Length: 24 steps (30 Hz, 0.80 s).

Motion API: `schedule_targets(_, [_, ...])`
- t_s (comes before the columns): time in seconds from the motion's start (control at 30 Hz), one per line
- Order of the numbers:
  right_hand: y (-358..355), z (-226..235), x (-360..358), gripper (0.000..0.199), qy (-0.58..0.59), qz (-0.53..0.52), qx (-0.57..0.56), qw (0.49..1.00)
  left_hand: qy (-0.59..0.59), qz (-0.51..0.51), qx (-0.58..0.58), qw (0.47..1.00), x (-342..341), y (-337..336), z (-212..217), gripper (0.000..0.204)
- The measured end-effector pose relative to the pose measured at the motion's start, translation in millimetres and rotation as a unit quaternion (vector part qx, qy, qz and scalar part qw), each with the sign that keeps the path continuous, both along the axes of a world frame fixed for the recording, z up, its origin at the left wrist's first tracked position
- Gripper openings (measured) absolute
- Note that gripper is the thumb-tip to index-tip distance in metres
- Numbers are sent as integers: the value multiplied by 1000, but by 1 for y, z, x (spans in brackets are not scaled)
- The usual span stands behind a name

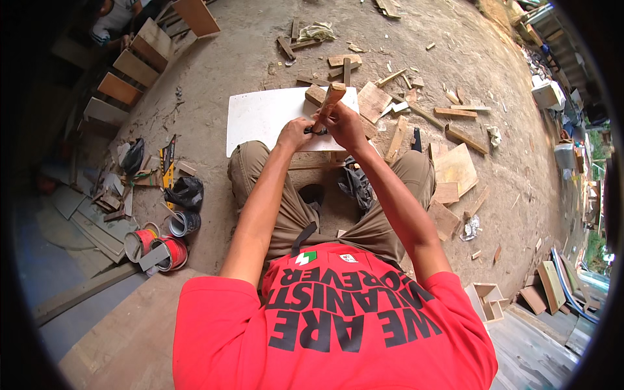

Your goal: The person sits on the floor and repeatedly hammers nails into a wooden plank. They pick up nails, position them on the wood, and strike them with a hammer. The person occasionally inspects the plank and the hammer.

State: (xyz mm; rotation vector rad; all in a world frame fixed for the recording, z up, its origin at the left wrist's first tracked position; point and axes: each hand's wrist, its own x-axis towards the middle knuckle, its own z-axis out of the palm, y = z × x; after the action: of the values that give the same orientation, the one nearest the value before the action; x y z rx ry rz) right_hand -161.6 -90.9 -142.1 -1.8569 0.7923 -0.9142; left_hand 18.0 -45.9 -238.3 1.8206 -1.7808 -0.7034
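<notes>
Above a white board (260,117) over my knees, my right hand (346,125) is closed round a thick wooden handle with a dark part at its lower end, which looks like a hammer (333,96). My left hand (294,134) is closed at that dark end, close beside the right hand; its fingertips are partly hidden. The handle tilts up and away from me. A brown wood block (316,95) lies at the far right part of the board, partly behind the handle.
Wood offcuts (455,113) and plywood pieces (456,170) litter the floor ahead and right. At left stand red paint cans (170,253), a grey can (184,223) and a yellow-marked handsaw (168,162). Panels (120,89) lean at far left near another person (116,23). A small wooden box (486,302) sits right.
</notes>
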Motion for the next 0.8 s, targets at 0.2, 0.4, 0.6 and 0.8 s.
schedule_targets(0.2, [-8, -18, 2, 19, -18, 22, -17, 999, 3, -9, -14, 1000, 0, -2, -4, 35])
schedule_targets(0.4, [-8, -17, 4, 16, 54, 14, -97, 994, 25, -14, -37, 999, 3, -4, -14, 32])
schedule_targets(0.6, [-2, -7, 4, 16, 77, -5, -108, 991, 35, -23, -56, 998, 4, -4, -17, 29])
schedule_targets(0.8, [-5, -10, 10, 18, 51, -15, -85, 995, 21, -15, -67, 997, 0, -6, -16, 26])
